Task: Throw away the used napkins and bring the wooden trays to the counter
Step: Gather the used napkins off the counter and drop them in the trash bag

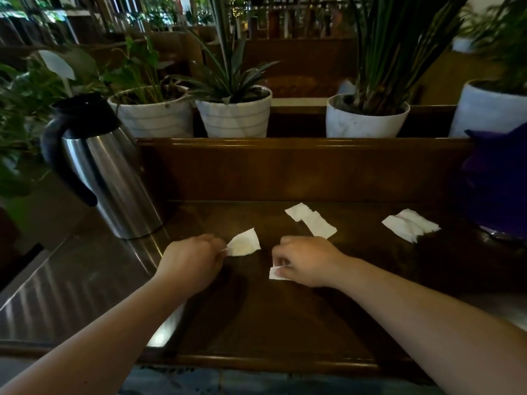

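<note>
Pinched one white napkin (pixel 244 246) with left hand (pixel 191 260). Gripped small napkin scrap (pixel 276 273) with right hand (pixel 306 262) on dark wooden table (pixel 256 323).

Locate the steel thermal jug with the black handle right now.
The steel thermal jug stands upright at the head view's left, before the white plant pots, beyond the left hand.

The light around me is dim and warm, with soft glare streaking the steel jug (pixel 105 178) and the shiny counter (pixel 65 295) at my left. My forearms cast faint shadows on the dark wooden tray (pixel 256 323). Edges bow outward and the far plants (pixel 228 67) are blurred.
</note>
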A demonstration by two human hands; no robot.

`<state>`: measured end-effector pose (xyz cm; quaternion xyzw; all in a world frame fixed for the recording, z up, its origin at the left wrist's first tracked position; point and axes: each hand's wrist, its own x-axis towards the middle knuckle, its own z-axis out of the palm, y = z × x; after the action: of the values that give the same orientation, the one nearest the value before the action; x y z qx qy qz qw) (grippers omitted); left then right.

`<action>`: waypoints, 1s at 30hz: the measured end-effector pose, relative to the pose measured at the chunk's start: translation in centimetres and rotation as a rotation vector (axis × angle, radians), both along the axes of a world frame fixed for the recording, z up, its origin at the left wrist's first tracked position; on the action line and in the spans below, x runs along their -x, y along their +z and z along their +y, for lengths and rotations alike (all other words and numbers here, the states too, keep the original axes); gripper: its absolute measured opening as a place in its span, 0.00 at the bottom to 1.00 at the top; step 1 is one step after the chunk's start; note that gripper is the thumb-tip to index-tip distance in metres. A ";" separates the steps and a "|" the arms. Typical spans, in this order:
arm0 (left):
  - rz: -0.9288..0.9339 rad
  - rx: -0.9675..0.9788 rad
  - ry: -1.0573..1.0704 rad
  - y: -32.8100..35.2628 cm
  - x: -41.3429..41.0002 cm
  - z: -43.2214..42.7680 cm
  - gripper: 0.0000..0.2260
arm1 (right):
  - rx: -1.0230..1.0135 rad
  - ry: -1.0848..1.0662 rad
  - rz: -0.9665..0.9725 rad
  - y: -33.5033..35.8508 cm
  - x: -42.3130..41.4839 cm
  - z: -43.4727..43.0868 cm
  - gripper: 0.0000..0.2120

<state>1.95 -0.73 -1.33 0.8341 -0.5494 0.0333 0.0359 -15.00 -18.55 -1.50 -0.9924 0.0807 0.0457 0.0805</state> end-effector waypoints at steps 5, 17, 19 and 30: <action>0.004 0.077 -0.065 0.8 0.3 -0.7 0.12 | 0.012 -0.114 -0.129 1.1 0.5 -2.3 0.08; 0.051 0.230 -0.185 0.5 0.3 -3.1 0.10 | -0.037 -0.525 -0.014 0.0 1.4 -9.1 0.13; 0.056 0.266 -0.208 0.8 0.2 -3.5 0.09 | -0.060 -0.563 -0.019 -0.1 1.5 -8.9 0.13; 0.151 0.315 -0.431 2.0 0.4 -9.0 0.07 | -0.024 -0.715 -0.172 0.4 6.5 -6.9 0.05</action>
<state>1.55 -9.72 0.70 0.6820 -0.6982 0.0477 0.2124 -21.47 -25.43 -1.09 -0.9007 0.4149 -0.0679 0.1093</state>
